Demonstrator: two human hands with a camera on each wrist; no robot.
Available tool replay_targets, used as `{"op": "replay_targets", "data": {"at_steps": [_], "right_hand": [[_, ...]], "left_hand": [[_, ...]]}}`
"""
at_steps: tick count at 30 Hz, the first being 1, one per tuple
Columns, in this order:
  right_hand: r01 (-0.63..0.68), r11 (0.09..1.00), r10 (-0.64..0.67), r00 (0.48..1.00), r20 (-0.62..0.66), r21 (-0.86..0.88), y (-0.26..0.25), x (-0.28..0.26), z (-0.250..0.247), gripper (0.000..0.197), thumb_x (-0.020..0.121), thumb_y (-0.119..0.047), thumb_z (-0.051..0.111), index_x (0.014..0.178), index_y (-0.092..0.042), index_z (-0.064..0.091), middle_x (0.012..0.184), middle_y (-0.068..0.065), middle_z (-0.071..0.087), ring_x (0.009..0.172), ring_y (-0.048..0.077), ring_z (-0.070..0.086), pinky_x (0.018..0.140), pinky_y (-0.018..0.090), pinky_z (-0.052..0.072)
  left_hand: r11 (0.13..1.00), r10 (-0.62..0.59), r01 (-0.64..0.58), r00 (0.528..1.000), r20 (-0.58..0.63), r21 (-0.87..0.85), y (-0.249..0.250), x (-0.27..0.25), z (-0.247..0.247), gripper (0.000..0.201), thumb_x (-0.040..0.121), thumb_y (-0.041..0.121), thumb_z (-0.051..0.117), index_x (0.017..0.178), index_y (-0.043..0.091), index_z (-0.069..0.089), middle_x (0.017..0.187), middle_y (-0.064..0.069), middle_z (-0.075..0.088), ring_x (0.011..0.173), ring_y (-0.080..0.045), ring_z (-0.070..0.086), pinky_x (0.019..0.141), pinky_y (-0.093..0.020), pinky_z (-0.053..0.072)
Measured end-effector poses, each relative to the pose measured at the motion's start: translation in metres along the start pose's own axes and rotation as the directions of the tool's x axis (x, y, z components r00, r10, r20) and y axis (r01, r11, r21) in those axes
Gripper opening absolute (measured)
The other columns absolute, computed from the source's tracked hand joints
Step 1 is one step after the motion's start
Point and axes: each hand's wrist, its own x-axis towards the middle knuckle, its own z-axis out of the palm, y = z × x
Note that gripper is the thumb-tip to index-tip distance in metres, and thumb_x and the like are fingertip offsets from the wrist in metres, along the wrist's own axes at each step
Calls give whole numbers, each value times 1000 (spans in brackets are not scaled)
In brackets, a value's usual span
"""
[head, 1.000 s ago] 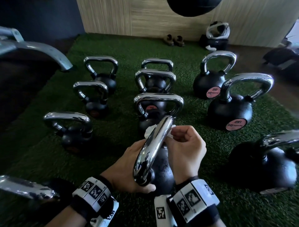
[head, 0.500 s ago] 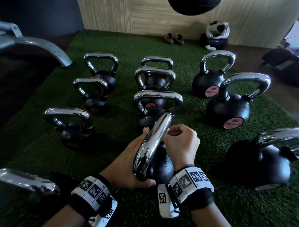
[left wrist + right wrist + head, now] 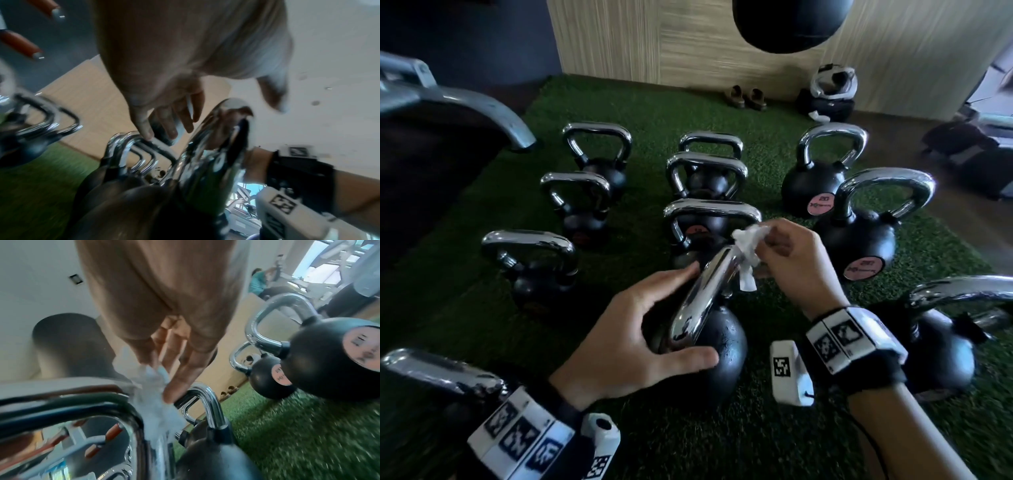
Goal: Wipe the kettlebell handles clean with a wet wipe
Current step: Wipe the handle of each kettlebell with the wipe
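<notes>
The nearest kettlebell (image 3: 722,346) is black with a chrome handle (image 3: 705,291) and stands on the green turf (image 3: 825,428) between my hands. My left hand (image 3: 664,318) rests on it: the thumb lies on the ball, and the fingers (image 3: 170,125) stretch straight along the handle's left side. My right hand (image 3: 763,243) pinches a crumpled white wet wipe (image 3: 744,255) against the handle's far top corner. In the right wrist view the wipe (image 3: 156,402) drapes over the handle's bend (image 3: 127,404) under my fingertips (image 3: 172,391).
Several more chrome-handled kettlebells stand in rows ahead, with bigger pink-labelled ones (image 3: 859,240) at the right and one (image 3: 438,373) at the near left. A grey machine leg (image 3: 482,109) reaches in from the left. Shoes (image 3: 746,97) and a helmet (image 3: 832,85) sit by the wooden wall.
My right hand has come up from the handle's far leg to its top corner, and the wipe now shows. My left hand's fingers have straightened from their cupped hold.
</notes>
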Motion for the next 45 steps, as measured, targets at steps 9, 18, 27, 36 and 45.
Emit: {"op": "replay_targets", "data": {"at_steps": [9,18,27,36,45], "right_hand": [[392,870,-243,869,431,-299,-26,2,-4,49,68,-44,59,112,-29,75,106,-16,74,97,-7,67,85,13,52],[464,778,-363,882,300,-424,-20,-12,-17,36,72,-29,85,106,-19,80,95,-4,78,83,7,64,77,13,50],[457,733,-446,882,152,-504,-11,-63,-38,28,68,-13,90,94,-13,81,87,-1,77,78,16,67,75,25,53],[364,757,-279,931,236,-543,-17,-61,-53,47,68,-15,92,113,-21,79,100,-10,75,87,4,68,80,3,45],[-89,766,41,995,-90,-637,-31,-132,-184,51,73,10,70,103,-29,82,90,-31,72,87,-19,65,70,4,47]], "left_hand": [[951,5,41,989,-148,306,33,6,8,72,65,25,87,135,28,68,119,22,73,111,14,63,98,-10,49],[946,-48,-34,969,244,321,33,42,-28,83,67,23,96,141,34,59,124,30,67,115,21,58,100,-4,43],[917,60,-172,952,301,360,2,67,-54,63,71,38,93,130,38,71,114,22,75,109,8,67,97,-21,54],[883,95,-135,989,110,450,9,48,-39,67,71,66,81,131,38,70,125,23,71,115,15,61,104,-16,49],[973,231,-231,973,16,2,78,86,105,33,88,29,80,120,35,76,112,22,75,106,10,66,92,-15,55]]}}
